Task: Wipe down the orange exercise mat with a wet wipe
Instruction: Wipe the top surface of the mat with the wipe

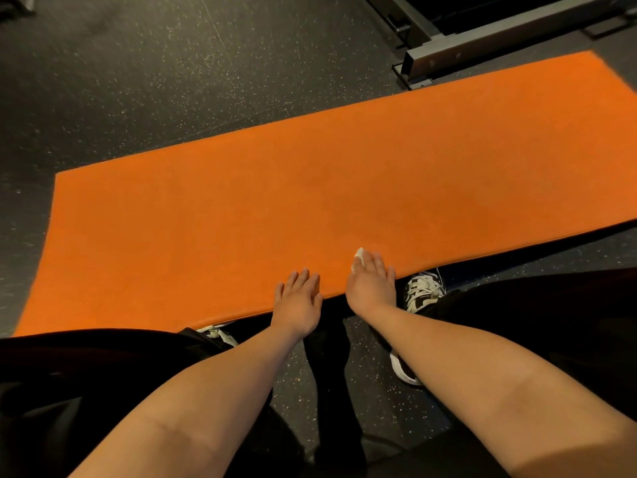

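orange exercise mat (310,188) seems barely wiped: right hand (370,282) presses the wet wipe (358,257) flat at its near edge, left hand (298,300) rests flat, empty.

Single head-worn wide-angle view, aimed steeply down and forward at the flat orange rectangular exercise mat (310,201), which crosses the frame diagonally. Two bare forearms (220,391) enter from the bottom edge, close to the lens. A grey metal frame rail (482,46) lies beyond the mat's far edge.
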Available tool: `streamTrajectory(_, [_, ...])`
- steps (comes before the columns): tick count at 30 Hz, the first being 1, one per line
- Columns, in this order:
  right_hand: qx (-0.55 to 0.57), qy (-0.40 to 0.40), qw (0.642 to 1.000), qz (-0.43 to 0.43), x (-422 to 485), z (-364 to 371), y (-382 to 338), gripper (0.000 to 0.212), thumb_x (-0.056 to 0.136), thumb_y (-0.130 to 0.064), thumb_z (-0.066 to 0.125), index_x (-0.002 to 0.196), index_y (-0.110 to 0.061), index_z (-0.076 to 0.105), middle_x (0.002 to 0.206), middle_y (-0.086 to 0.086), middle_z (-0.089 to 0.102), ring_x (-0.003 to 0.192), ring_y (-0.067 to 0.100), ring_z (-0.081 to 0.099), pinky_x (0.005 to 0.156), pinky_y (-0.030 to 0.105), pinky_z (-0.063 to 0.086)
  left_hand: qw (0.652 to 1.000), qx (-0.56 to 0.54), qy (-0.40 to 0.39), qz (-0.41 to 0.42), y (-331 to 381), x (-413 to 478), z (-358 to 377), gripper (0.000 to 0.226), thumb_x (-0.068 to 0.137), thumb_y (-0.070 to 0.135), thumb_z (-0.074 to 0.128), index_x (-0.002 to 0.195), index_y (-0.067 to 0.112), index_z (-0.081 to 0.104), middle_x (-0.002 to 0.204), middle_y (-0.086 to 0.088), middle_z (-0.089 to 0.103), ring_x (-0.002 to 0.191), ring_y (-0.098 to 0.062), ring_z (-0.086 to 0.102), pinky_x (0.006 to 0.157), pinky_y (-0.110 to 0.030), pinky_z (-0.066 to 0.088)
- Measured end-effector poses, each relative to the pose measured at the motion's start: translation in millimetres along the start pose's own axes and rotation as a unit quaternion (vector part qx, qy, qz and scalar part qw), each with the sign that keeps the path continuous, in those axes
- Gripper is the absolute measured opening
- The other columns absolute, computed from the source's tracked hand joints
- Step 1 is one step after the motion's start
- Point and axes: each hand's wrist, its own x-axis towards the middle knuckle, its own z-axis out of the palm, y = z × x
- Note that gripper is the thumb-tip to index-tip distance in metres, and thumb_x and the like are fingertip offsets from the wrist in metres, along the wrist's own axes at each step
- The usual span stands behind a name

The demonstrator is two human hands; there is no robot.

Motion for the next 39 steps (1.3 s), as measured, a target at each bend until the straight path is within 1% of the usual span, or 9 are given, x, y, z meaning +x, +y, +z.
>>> streamTrajectory(3, [0.006,-0.007,1.0,0.01,-5.2,1.6,-7.1,0.058,0.109,-0.031,0.023,0.162,-0.015,0.009,0.17,0.001,-0.005,0.156,0.021,-0.009,0.125,0.05,-0.004,1.0,-0.005,0.0,-0.002,-0.4,0.4,-0.2,0.056,0.107,0.042,0.032,0.16,0.027,0.021,0.169,0.003,0.007,0.155,-0.019,-0.001,0.124,-0.045,-0.001])
streamTrajectory(9, [-0.005,-0.034,0.986,-0.164,-22.5,16.4,-30.1,0.053,0.11,-0.029,0.025,0.161,-0.019,0.02,0.17,-0.003,0.005,0.156,0.016,0.0,0.126,0.046,-0.002,1.0,-0.018,0.0,0.001,-0.7,0.0,1.4,0.055,0.107,0.038,0.031,0.16,0.027,0.02,0.168,0.003,0.01,0.155,-0.018,0.001,0.124,-0.045,0.0])
streamTrajectory(13, [-0.034,-0.019,0.996,-0.078,-4.3,-0.3,-4.1,0.059,0.108,-0.044,0.025,0.161,-0.021,0.018,0.17,-0.002,0.003,0.156,0.02,-0.005,0.125,0.053,-0.003,1.0,-0.014,-0.002,0.0,0.1,0.8,-1.0,0.053,0.108,0.038,0.032,0.159,0.027,0.024,0.168,0.003,0.01,0.155,-0.019,0.002,0.125,-0.046,0.001])
streamTrajectory(16, [-0.014,-0.02,1.0,0.001,2.7,-4.0,0.5,0.059,0.109,-0.04,0.02,0.162,-0.017,0.014,0.17,-0.001,-0.002,0.156,0.02,-0.008,0.125,0.053,-0.006,1.0,-0.011,0.001,-0.006,0.9,0.9,-0.6,0.052,0.107,0.039,0.033,0.158,0.029,0.026,0.168,0.004,0.012,0.155,-0.02,0.003,0.124,-0.046,0.003])
streamTrajectory(23, [-0.016,-0.074,0.987,-0.144,2.8,3.5,-25.2,0.051,0.11,-0.032,0.022,0.161,-0.024,0.023,0.169,-0.009,0.007,0.156,0.013,-0.005,0.125,0.05,-0.005,1.0,-0.003,0.003,-0.03,8.1,7.9,-6.5,0.05,0.107,0.041,0.028,0.156,0.035,0.028,0.167,0.008,0.017,0.152,-0.024,0.011,0.12,-0.048,0.011])
streamTrajectory(29, [-0.019,-0.024,0.999,0.032,34.4,-12.5,5.1,0.057,0.108,-0.033,0.022,0.162,-0.018,0.013,0.17,-0.001,-0.002,0.156,0.019,-0.007,0.124,0.054,-0.007,0.998,0.035,-0.02,-0.043,13.1,23.2,-18.0,0.047,0.107,0.043,0.027,0.153,0.038,0.029,0.167,0.008,0.014,0.142,-0.031,0.019,0.109,-0.045,0.019])
streamTrajectory(33, [-0.002,-0.05,0.998,-0.035,32.8,-2.7,-20.6,0.057,0.108,-0.03,0.022,0.163,-0.018,0.012,0.17,-0.003,-0.003,0.156,0.015,-0.006,0.124,0.052,-0.007,0.998,0.039,-0.022,-0.053,17.3,38.8,-16.5,0.047,0.107,0.045,0.024,0.154,0.04,0.028,0.167,0.009,0.014,0.136,-0.029,0.022,0.101,-0.043,0.023])
streamTrajectory(36, [-0.004,-0.062,0.994,-0.093,42.0,0.8,-26.2,0.053,0.109,-0.027,0.022,0.162,-0.022,0.017,0.17,-0.007,0.002,0.156,0.014,-0.005,0.125,0.051,-0.007,0.998,0.039,-0.021,-0.054,19.9,50.8,-14.4,0.047,0.108,0.045,0.022,0.154,0.042,0.028,0.167,0.01,0.015,0.138,-0.028,0.022,0.104,-0.044,0.022])
streamTrajectory(39, [-0.018,-0.046,0.998,-0.043,64.6,-8.7,-10.0,0.056,0.108,-0.026,0.022,0.162,-0.021,0.013,0.17,-0.006,0.0,0.156,0.016,-0.009,0.124,0.051,-0.008,0.998,0.029,-0.026,-0.042,21.3,61.8,-14.5,0.046,0.108,0.042,0.022,0.154,0.041,0.028,0.167,0.009,0.012,0.142,-0.028,0.017,0.109,-0.048,0.018])
